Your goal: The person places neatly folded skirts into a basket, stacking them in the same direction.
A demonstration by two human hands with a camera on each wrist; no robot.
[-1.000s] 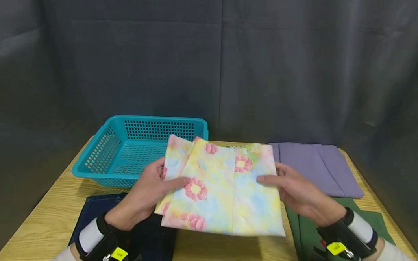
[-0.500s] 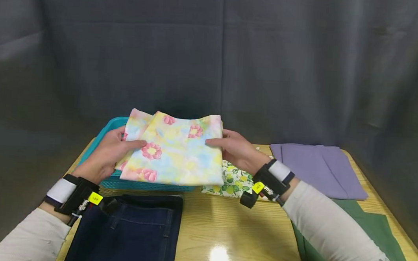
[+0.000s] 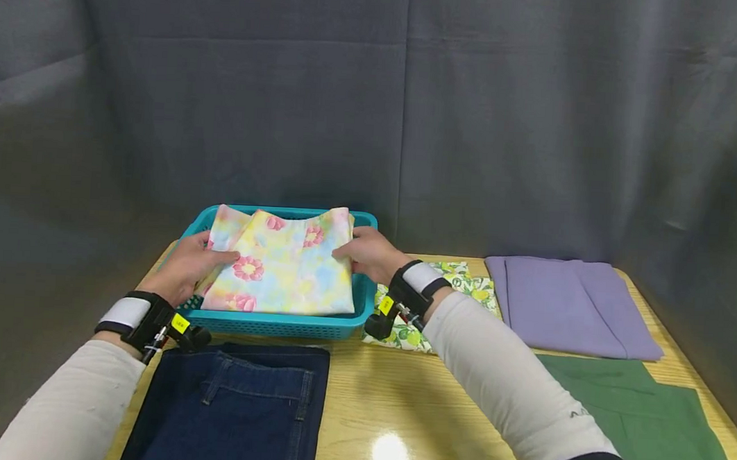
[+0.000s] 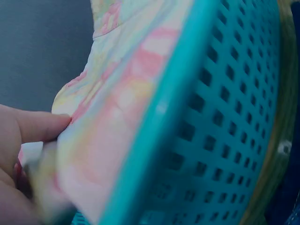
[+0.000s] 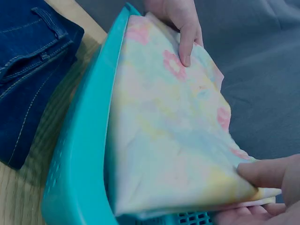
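A folded floral cloth point(image 3: 285, 267), pastel yellow, blue and pink, lies within the rim of a teal plastic basket point(image 3: 276, 324). My left hand point(image 3: 188, 266) pinches its left edge, thumb on top and fingers underneath. At the opposite edge my right hand point(image 3: 370, 253) grips the cloth the same way. In the left wrist view the cloth point(image 4: 117, 126) drops behind the basket wall point(image 4: 211, 122). The right wrist view has the cloth's near edge point(image 5: 159, 201) inside the basket, with slotted basket floor showing under it.
Folded dark blue jeans point(image 3: 234, 410) lie in front of the basket. Right of it is a lemon-print cloth point(image 3: 409, 336), partly under my right wrist. Folded purple fabric point(image 3: 571, 306) and green fabric point(image 3: 647, 411) lie farther right. A grey curtain point(image 3: 474, 124) hangs behind the table point(image 3: 359, 410).
Both hands have carried the floral cloth left and away from me, from over the table's middle to over the basket, then lowered it into the basket. The lemon-print cloth has come into fuller view.
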